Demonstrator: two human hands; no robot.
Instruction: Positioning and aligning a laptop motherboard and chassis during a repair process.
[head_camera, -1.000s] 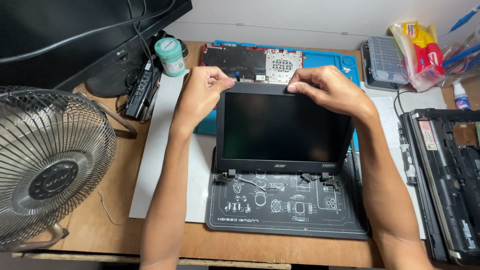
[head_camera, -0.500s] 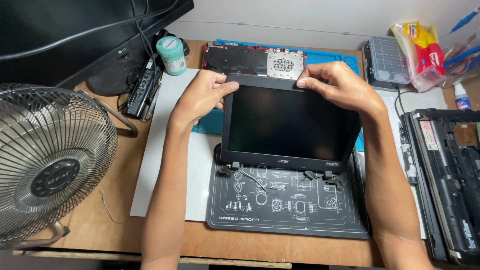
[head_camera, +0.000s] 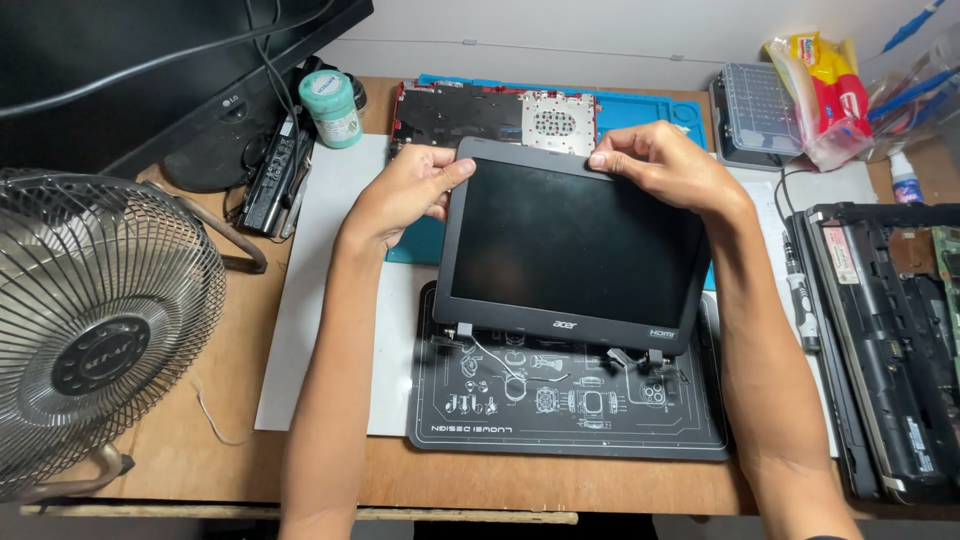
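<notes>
Laptop screen panel (head_camera: 575, 250) (detached), both hands gripping top corners, dark mat (head_camera: 570, 415) beneath

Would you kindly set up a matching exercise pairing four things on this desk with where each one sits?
Things:
1. laptop screen panel
2. fan
3. small green jar
4. opened laptop base

Places:
A. far right of the desk
B. held at its top corners by the left hand and right hand
C. far left
D. at the back, beside the monitor stand

Pairs: 1-B, 2-C, 3-D, 4-A
</notes>
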